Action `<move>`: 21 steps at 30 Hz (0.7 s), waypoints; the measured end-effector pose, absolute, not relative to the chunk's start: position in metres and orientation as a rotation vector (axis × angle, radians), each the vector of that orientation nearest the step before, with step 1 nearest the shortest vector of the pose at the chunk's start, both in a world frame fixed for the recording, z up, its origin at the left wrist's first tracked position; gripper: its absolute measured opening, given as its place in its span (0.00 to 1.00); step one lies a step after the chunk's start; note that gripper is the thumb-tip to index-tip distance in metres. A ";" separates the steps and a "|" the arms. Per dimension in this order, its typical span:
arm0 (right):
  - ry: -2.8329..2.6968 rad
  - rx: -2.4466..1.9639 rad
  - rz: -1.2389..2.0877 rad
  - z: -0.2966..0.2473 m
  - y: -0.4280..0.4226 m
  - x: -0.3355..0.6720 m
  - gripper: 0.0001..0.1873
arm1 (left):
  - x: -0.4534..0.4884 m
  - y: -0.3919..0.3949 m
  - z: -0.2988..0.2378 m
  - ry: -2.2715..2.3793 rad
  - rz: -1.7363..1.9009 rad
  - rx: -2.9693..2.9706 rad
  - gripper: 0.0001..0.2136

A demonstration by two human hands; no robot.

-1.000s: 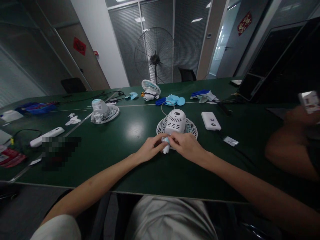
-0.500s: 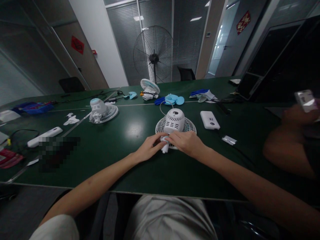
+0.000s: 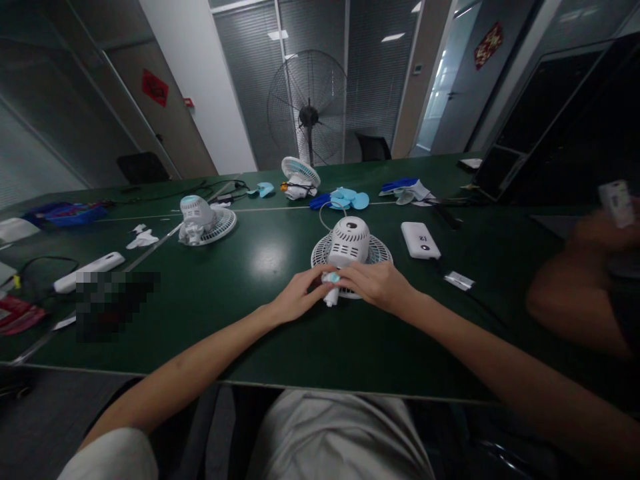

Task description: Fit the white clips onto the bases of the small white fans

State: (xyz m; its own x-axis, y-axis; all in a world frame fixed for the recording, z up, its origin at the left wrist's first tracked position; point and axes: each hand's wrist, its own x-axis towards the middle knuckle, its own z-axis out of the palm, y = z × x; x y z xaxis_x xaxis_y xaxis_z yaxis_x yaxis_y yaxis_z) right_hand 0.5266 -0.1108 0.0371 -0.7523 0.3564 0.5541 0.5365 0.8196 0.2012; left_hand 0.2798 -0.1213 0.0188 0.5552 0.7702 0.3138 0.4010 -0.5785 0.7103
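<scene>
Two hands meet at the near edge of the fan (image 3: 349,243), which lies on the table (image 3: 285,353) with its grille (image 3: 381,252) down. I judge it sits that way because the wide grille makes a steady base. My left hand (image 3: 300,293) comes in from the fan's left, its fingers closed around the white stem (image 3: 331,297) at the fan's near edge, likely to brace it. My right hand (image 3: 383,287) leans in from the fan's right, fingers bent against the blue bit (image 3: 333,277) atop the stem; whether they pinch it or only press, I cannot tell. Nor can I see how the stem joins the fan. The white box (image 3: 421,241) right of the fan and the second fan (image 3: 197,213) left of it lie well apart, which I think leaves me elbow room.

Against half a second ago, my right fingers cover less: the blue bit, mostly hidden then, now shows between the hands. The fan and white box sit as they did. Far right of the fan, a co-worker's hand (image 3: 597,228) holds what looks like a phone (image 3: 619,203), slightly shifted and blurrier now.
</scene>
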 end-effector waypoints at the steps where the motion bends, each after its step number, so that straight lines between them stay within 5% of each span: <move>1: -2.482 -0.704 -0.469 0.037 -0.112 0.522 0.16 | 0.280 -0.121 0.019 0.941 0.833 2.212 0.18; 7: -2.406 -0.885 -0.243 0.037 -0.119 0.513 0.15 | 0.280 -0.122 0.021 0.930 0.824 2.210 0.18; 13: -2.533 -0.514 -0.400 0.040 -0.107 0.538 0.18 | 0.279 -0.122 0.021 0.920 0.810 2.210 0.18; 21: -2.435 -0.756 -0.444 0.038 -0.114 0.515 0.17 | 0.280 -0.123 0.023 0.956 0.809 2.229 0.18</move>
State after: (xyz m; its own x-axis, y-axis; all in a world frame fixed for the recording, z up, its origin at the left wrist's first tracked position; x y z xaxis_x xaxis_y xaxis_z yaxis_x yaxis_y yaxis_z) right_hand 0.5152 -0.1136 0.0380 -0.6931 0.4182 0.5872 0.5986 0.7877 0.1455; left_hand 0.2800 -0.1235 0.0226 0.5599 0.7727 0.2991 0.4233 -0.5771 0.6984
